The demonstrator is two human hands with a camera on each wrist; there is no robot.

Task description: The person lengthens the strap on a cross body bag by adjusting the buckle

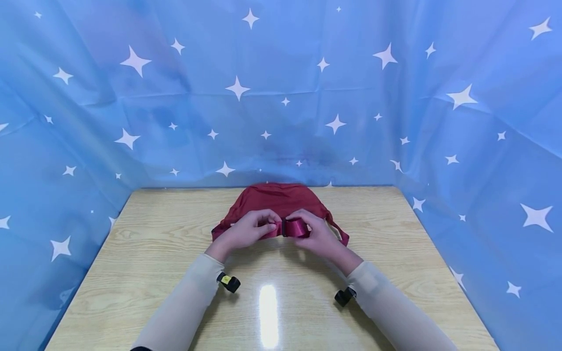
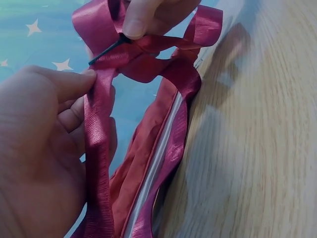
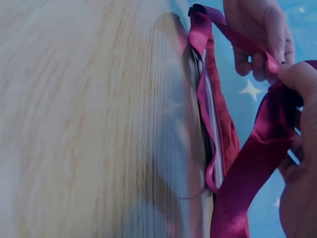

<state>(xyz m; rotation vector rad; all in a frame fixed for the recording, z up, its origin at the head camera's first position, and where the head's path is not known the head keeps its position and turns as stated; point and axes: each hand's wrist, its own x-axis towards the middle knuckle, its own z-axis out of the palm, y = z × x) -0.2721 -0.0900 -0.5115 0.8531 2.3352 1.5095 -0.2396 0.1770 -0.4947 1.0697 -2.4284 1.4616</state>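
Observation:
A dark red fabric bag (image 1: 276, 197), which looks like a waist bag, lies at the far edge of the table. Its shiny red strap (image 1: 296, 228) is raised in front of it, threaded through a small black slider buckle (image 1: 283, 227). My left hand (image 1: 252, 226) pinches the strap left of the buckle, thumb on the webbing. With thumb and fingers, my right hand (image 1: 318, 236) holds the looped strap right at the buckle. A pale zip (image 2: 156, 158) runs along the bag's edge in the left wrist view. Some right fingertips are hidden behind the strap.
The wooden table (image 1: 175, 219) stretches out around the bag, with a bright light reflection near the front. A blue star-patterned curtain (image 1: 281, 97) hangs close behind and at both sides. Each sleeve carries a small black wrist camera (image 1: 230, 282).

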